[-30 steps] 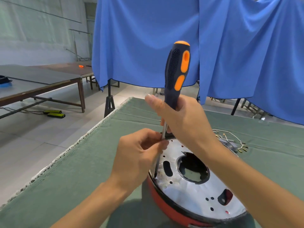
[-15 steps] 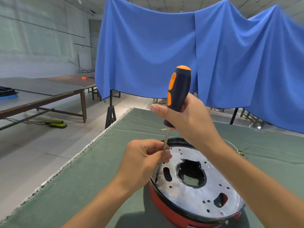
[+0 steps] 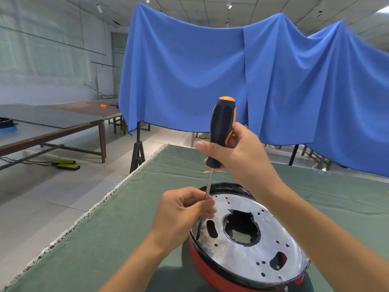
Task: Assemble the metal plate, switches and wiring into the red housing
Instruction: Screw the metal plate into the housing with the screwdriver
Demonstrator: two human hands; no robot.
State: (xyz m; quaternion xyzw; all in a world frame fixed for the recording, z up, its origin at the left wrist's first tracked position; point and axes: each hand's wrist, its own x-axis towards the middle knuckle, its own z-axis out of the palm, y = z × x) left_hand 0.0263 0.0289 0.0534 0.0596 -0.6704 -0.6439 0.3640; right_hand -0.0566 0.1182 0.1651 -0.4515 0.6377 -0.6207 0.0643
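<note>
Comparing with half a second before: the head camera was tilted higher, so more ceiling showed and the red housing (image 3: 212, 268) sat lower in the picture; both hands kept their grip on the screwdriver (image 3: 222, 131).
Right hand: the right hand (image 3: 237, 154) was closed around the lower part of the black and orange handle, thumb stretched to the left across it.
Left hand: the left hand (image 3: 183, 211) had its fingers curled and pinched the thin steel shaft near the middle.
Screwdriver axis: its long axis stood nearly upright, leaning a little to the right at the top; the orange cap pointed up and the tip pointed down to the left edge of the metal plate (image 3: 248, 249).
Tip: it touched the plate near the rim, beside an oval slot; whether a screw was under it I cannot tell.
Housing and content: the red housing lay on the green table cloth (image 3: 105, 239), open side up, tilted toward the camera; the round metal plate sat inside its black rim and covered the opening.
Plate: it had one large centre hole, some smaller cut-outs and many small holes; dark parts showed through the centre hole.
Wiring: a thin wire (image 3: 212, 172) lay on the cloth behind the housing, apart from it.
Background: a blue cloth (image 3: 273, 81) hung behind the table, and wooden tables (image 3: 52, 127) stood at the left.
</note>
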